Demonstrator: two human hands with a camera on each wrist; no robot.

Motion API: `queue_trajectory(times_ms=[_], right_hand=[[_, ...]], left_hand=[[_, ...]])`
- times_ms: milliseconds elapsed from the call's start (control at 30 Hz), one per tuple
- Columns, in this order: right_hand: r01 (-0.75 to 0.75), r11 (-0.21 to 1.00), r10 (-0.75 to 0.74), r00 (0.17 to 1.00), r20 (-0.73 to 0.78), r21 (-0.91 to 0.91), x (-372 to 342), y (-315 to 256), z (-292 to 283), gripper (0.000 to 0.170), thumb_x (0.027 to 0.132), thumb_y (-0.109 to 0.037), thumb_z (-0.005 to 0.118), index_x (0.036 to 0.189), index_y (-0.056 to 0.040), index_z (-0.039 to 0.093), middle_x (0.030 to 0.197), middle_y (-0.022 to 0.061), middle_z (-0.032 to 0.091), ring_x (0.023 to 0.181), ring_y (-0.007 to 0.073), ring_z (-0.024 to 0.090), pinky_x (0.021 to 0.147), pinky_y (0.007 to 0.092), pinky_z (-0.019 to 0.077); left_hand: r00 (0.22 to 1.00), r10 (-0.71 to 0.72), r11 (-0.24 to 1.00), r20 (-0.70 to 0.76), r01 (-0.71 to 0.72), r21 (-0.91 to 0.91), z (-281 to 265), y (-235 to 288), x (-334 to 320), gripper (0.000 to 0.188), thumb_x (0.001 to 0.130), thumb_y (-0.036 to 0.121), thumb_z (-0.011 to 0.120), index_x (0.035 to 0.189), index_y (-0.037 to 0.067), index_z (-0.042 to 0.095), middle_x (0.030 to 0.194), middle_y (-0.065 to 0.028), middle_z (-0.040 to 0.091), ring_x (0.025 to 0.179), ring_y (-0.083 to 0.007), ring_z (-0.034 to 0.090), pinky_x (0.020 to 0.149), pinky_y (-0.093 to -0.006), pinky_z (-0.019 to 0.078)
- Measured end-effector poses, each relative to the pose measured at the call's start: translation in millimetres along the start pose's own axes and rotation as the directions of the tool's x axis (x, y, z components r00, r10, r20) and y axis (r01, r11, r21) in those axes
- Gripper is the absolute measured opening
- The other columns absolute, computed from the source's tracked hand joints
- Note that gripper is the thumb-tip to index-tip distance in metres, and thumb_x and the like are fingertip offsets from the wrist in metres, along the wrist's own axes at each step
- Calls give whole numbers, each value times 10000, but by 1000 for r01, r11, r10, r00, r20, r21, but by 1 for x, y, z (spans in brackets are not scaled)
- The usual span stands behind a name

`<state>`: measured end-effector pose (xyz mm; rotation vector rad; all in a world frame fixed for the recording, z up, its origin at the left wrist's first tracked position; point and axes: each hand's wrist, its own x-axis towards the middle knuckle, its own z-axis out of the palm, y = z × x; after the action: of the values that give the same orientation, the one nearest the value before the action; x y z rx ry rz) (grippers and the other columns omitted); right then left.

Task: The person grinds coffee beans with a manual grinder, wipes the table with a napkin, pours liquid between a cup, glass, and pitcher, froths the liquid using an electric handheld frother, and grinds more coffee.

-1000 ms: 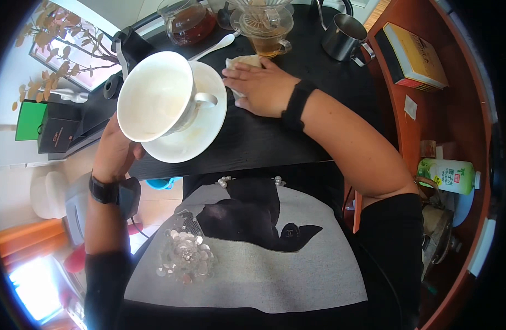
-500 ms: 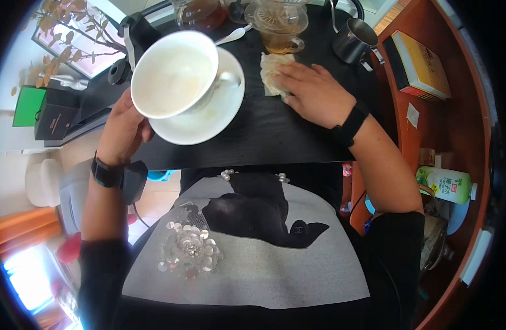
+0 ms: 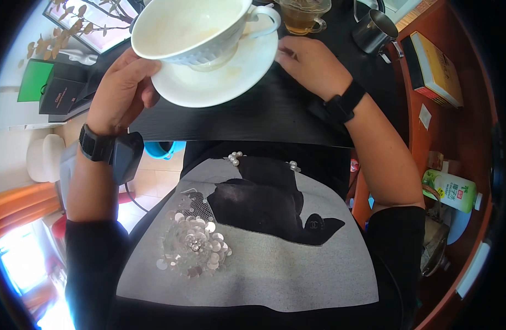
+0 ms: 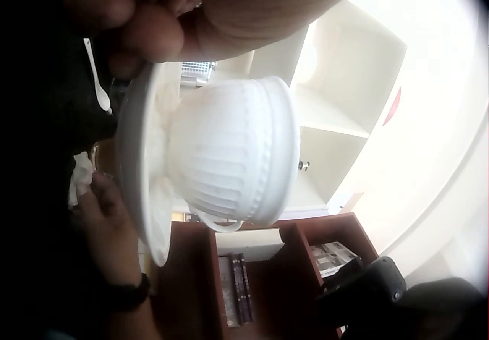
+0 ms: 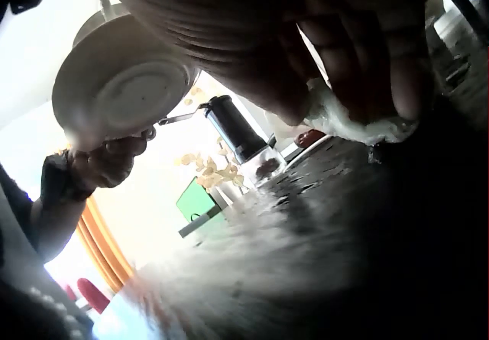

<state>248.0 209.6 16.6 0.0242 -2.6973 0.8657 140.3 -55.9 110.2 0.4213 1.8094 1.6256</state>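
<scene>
My left hand [image 3: 124, 91] grips the edge of a white saucer [image 3: 209, 93], thumb on top, holding it up above the black table [image 3: 236, 124]. A wide white teacup [image 3: 192, 33] with a fluted side stands on that saucer, its handle pointing right. Just right of the saucer, my right hand [image 3: 319, 69] is low over the tabletop. In the right wrist view its curled fingers hold a crumpled white tissue [image 5: 351, 122] down at the wet table surface. The saucer and the hand hide this tissue in the head view.
Behind my right hand stands a glass cup of brown liquid [image 3: 300, 23]. A steel pitcher [image 3: 375, 30] is at the back right, before a brown shelf holding a yellow box [image 3: 440, 71]. In the left wrist view a white spoon [image 4: 98, 88] lies on the table.
My left hand has raised the cup and saucer toward the back and right. The right hand moved right with the tissue, then back left and farther away, its fingers now more curled.
</scene>
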Motion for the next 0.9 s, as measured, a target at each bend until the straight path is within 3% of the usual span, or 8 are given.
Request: queue_trajectory(times_ms=[133,333,467,600,733,800,833,900], right_hand=[[17,978,5,995,-103,209,23,3,27,169,795,-187,558,770,-22,587,724,158,594,700,330,573,628,384,452],[-40,996,37,999,36,85,64,-15,48,228,800,-235,567,852,-19,617,770,149,620,710,276,600,649,342,463],[3,998,-4,1000,7,57,85,-29,73,223,779,-245,552,823,-40,628,763,149,617,735,302,595,670,361,467],[-6,998,15,987,162,-55,93,-52,88,237,805,-188,487,917,-53,646,892,167,626,847,317,611,751,423,484],[106,984,-76,978,194,-147,75,-71,91,205,798,-178,517,916,-88,658,997,132,587,925,279,582,750,391,491],[316,922,-256,931,262,-225,63,-66,90,190,801,-201,534,911,-114,663,1007,111,566,954,252,553,752,367,492],[355,917,-320,927,195,-183,55,-62,86,158,781,-199,554,891,-157,659,888,81,536,880,260,540,729,370,483],[400,905,-365,905,219,-147,41,-59,66,160,774,-196,557,891,-156,659,889,78,537,887,257,539,733,373,480]], left_hand=[[998,12,999,-59,-9,42,-5,0,-19,227,848,95,478,1051,-4,504,675,-26,546,431,-64,446,403,-192,348],[957,-12,999,-290,21,29,-42,2,-57,230,870,156,494,1028,-6,534,631,-38,540,431,-88,433,411,-211,337],[955,-17,998,-297,32,46,-73,0,-75,255,875,201,491,1025,2,547,574,-24,520,415,-88,416,392,-221,312],[950,13,996,-312,15,87,-88,-4,-79,254,876,201,486,1022,3,549,567,-17,510,411,-84,406,388,-222,303],[931,2,998,-365,23,64,-91,-4,-80,243,875,180,484,1026,1,548,581,-19,516,412,-76,400,389,-215,308],[926,-6,1000,-378,10,8,-83,-2,-80,237,876,159,481,1027,-10,548,608,-29,535,415,-67,403,393,-202,312],[925,-7,1000,-379,10,5,-83,-3,-79,237,876,159,481,1027,-10,548,608,-29,535,415,-67,403,393,-202,312],[945,18,999,-326,-5,41,-81,-3,-77,229,873,130,469,1023,-22,550,620,-39,551,416,-64,413,392,-193,313]])
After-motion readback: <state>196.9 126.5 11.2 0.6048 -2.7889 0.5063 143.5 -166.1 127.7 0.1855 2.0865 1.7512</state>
